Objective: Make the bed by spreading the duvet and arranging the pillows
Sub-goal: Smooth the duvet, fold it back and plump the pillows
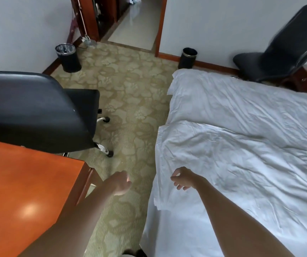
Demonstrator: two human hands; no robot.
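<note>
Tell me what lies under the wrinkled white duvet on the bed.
Beyond the wrinkled white duvet's far edge, a smoother white sheet shows, running underneath it. The mattress, bed frame and any pillows are covered or out of view.

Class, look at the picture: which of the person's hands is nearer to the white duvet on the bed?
Right. The right hand hovers over the duvet near its side edge, fingers loosely curled. The left hand is over the carpet, beside the bed.
</note>
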